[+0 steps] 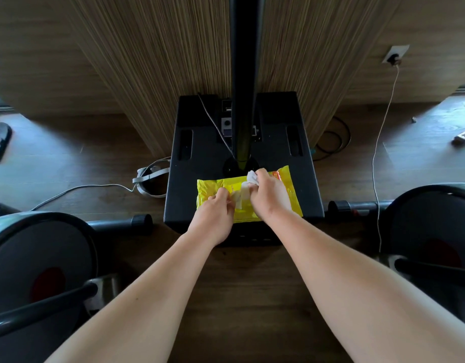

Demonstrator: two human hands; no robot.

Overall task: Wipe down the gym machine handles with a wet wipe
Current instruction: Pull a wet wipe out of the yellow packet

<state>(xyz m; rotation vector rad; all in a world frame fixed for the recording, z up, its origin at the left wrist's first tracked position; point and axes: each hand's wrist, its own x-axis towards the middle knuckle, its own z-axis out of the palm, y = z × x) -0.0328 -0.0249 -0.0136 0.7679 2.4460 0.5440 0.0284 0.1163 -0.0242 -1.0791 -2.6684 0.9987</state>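
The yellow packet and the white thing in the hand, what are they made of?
The yellow packet looks like thin, shiny plastic film: it crinkles and catches light. The white wipe bunched in the right hand looks like soft, matte cloth or paper; it folds limply. The left hand pinches the pack's pale flap, probably a plastic sticker.

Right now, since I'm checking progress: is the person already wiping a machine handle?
No, both the left hand and right hand are at the yellow wipe pack, pulling out a wipe.

View: single head-worn wide-angle camera
Facing: forward and steeply down onto the floor (239,284)
Range: near, apparently at arm's length
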